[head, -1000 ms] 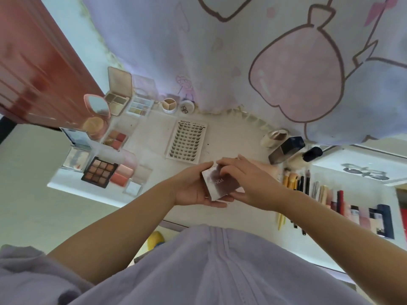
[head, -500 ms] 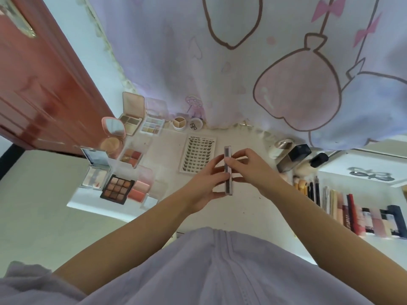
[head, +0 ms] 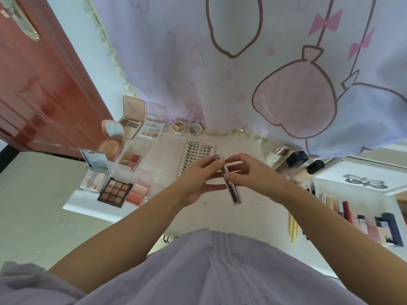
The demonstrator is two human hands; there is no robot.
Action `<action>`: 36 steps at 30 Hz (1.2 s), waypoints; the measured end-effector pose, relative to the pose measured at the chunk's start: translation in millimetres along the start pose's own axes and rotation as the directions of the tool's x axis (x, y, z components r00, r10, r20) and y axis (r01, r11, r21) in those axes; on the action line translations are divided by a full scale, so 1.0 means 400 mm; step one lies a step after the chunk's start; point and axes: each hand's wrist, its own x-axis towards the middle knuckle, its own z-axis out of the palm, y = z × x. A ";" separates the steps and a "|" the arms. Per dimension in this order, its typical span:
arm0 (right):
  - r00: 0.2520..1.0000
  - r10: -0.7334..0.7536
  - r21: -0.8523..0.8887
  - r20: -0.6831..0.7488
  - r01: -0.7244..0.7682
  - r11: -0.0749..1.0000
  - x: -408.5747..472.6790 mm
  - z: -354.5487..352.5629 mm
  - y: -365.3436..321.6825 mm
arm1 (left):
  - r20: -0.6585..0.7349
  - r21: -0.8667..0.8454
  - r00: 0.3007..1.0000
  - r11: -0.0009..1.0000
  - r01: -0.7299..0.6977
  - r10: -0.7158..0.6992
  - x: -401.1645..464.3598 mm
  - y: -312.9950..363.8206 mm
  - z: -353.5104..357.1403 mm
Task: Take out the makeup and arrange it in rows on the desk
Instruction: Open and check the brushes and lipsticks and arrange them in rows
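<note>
At the centre of the frame the slim clear-plastic makeup case [head: 229, 180], seen edge-on, is held above the white desk [head: 259, 214]; the left hand [head: 199, 180] has its fingers curled against the case's left face, and the right hand [head: 248, 172] pinches its upper end between thumb and forefinger; half a second ago the case stood nearly upright, whereas it now slants with its lower end toward the lower right, and a second ago its broad printed face was showing; the white card of false lashes [head: 197, 155] lies just behind the hands; the nine-pan brown eyeshadow palette [head: 115, 192] sits left of centre.
</note>
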 end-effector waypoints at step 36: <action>0.992 -0.079 -0.501 0.101 0.119 0.857 0.139 0.091 0.032 | -0.241 -0.520 0.899 0.831 0.198 -0.366 -0.141 -0.149 -0.117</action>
